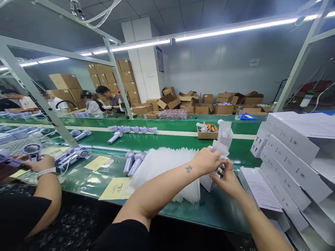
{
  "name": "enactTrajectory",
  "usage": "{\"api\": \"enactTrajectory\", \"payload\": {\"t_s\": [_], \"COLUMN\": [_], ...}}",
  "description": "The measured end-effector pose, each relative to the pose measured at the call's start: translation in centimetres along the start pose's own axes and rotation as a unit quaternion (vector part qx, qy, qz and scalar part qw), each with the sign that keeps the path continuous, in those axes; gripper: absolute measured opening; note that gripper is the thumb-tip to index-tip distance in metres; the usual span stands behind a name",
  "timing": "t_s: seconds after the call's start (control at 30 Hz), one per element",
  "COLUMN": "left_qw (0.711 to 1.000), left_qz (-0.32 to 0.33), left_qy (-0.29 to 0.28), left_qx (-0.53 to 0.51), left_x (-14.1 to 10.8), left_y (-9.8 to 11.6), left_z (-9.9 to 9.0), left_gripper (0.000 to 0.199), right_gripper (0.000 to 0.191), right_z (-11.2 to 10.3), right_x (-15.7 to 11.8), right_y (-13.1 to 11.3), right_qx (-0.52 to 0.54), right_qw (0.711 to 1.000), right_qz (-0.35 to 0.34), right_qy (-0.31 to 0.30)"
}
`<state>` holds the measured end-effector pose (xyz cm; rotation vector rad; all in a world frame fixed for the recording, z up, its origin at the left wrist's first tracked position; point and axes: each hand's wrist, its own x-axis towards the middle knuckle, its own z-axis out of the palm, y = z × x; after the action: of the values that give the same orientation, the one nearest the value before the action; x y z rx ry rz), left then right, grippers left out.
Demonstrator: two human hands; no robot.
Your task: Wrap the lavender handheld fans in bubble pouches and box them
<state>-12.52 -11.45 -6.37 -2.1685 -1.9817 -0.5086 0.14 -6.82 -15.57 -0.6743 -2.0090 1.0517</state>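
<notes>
My left hand is closed at the top of a small white box, by its raised white flap. Opposite it, my right hand curls its thumb and fingers around the same box's upper side. Much of the box is hidden behind my hands, and what is inside does not show. Beneath my left forearm lies a thick row of translucent white bubble-wrap sleeves. Two lilac handheld fans lie just left of the sleeves. Behind my hands stands another white box.
White boxes are stacked at right, beside a box with a printed sheet. A small carton of orange-handled items sits on the green conveyor. At left, a co-worker's hand holds a lilac fan; yellow paper lies between.
</notes>
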Motion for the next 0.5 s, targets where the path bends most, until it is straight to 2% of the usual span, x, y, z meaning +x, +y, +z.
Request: {"api": "enactTrajectory", "payload": {"t_s": [0.1, 0.17, 0.23, 0.3, 0.37, 0.43, 0.5], "left_qw": [0.998, 0.997, 0.997, 0.999, 0.990, 0.966, 0.937], "left_qz": [0.028, 0.022, 0.034, 0.026, -0.032, -0.120, -0.216], "left_qy": [-0.047, -0.069, -0.065, 0.006, 0.117, 0.212, 0.263], "left_qx": [0.007, 0.000, -0.025, -0.047, -0.066, -0.083, -0.082], "left_x": [-1.8, -2.8, -4.0, -5.6, -7.6, -10.1, -12.9], "left_y": [-0.7, -1.0, -1.6, -3.2, -6.1, -10.4, -15.6], "left_z": [0.4, -0.1, -1.1, -2.6, -4.2, -5.6, -6.6], "left_gripper": [0.042, 0.046, 0.045, 0.043, 0.041, 0.039, 0.034], "right_gripper": [0.068, 0.067, 0.069, 0.075, 0.084, 0.089, 0.087], "right_z": [0.7, 0.7, 0.1, -1.3, -3.0, -4.4, -4.8], "right_x": [-0.3, -0.5, -0.4, 0.2, 1.8, 4.8, 8.9], "right_y": [0.5, 0.2, -1.0, -3.0, -5.3, -7.1, -7.8], "right_qx": [-0.044, -0.058, -0.033, -0.006, 0.001, 0.011, 0.031], "right_qw": [0.998, 0.997, 0.999, 0.998, 0.997, 0.998, 0.998], "right_qz": [-0.029, -0.012, 0.027, 0.056, 0.056, 0.024, -0.003], "right_qy": [0.032, 0.049, 0.029, 0.020, 0.046, 0.064, 0.057]}}
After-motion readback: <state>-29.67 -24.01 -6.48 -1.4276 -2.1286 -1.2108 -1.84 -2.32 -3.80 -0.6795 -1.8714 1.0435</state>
